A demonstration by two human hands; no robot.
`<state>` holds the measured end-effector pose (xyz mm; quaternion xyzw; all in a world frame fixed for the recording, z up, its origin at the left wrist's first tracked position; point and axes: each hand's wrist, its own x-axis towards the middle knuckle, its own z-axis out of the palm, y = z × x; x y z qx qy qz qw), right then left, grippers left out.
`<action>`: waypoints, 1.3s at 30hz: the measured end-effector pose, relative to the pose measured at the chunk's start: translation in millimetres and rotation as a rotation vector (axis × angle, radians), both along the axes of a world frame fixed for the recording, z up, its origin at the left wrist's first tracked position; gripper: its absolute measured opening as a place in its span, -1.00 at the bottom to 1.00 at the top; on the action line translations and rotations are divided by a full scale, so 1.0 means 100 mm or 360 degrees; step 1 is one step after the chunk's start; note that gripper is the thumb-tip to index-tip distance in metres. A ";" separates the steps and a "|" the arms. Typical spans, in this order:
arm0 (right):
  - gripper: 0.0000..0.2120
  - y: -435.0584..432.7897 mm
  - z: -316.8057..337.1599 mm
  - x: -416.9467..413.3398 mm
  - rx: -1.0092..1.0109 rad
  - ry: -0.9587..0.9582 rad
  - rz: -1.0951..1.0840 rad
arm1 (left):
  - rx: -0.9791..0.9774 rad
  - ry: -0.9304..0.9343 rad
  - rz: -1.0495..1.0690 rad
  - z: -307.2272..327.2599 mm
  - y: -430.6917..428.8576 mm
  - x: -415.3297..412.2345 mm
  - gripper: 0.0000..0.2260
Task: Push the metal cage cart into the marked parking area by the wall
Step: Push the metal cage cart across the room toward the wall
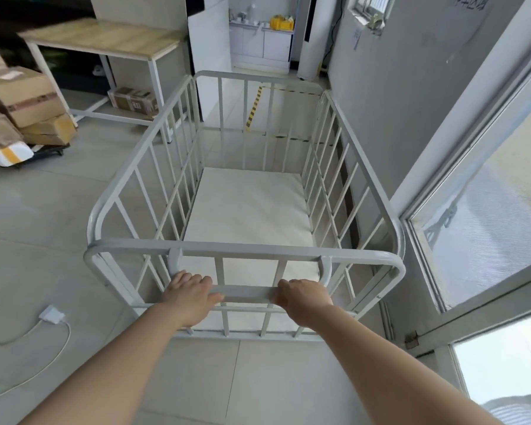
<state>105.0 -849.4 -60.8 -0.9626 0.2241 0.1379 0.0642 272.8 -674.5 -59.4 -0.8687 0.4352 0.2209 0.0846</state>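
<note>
Gripping handle bar [247, 293] of white metal cage cart [246, 197]: left hand [190, 294], right hand [304, 297], each grip curled closed round bar. Cart empty, on tiled floor [43, 216], alongside grey wall [390, 87]. Yellow-black floor tape [254, 108] beyond cart's far end.

the floor [59, 210] is pale grey tile and fills the lower and left parts of the frame. on it the white metal cage cart [246, 197] stands at centre, close beside the grey wall on the right. yellow-and-black striped tape [253, 108] lies on the tiles beyond the cart, upper centre. a white charger with its cable [52, 314] lies at lower left. stacked cardboard boxes [28, 102] sit at upper left, and a white-legged tabletop [101, 38] stands behind them.
</note>
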 end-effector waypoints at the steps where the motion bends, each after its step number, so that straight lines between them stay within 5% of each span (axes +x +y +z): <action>1: -0.68 -0.02 0.00 0.07 -0.0013 -0.0013 0.0014 | -0.0002 0.0011 0.0002 0.00 -0.03 0.07 -0.54; 39: -0.65 -0.78 -0.03 2.95 -0.0055 0.0015 -0.0194 | -0.0031 0.0035 -0.0176 -0.07 -1.07 3.15 -0.50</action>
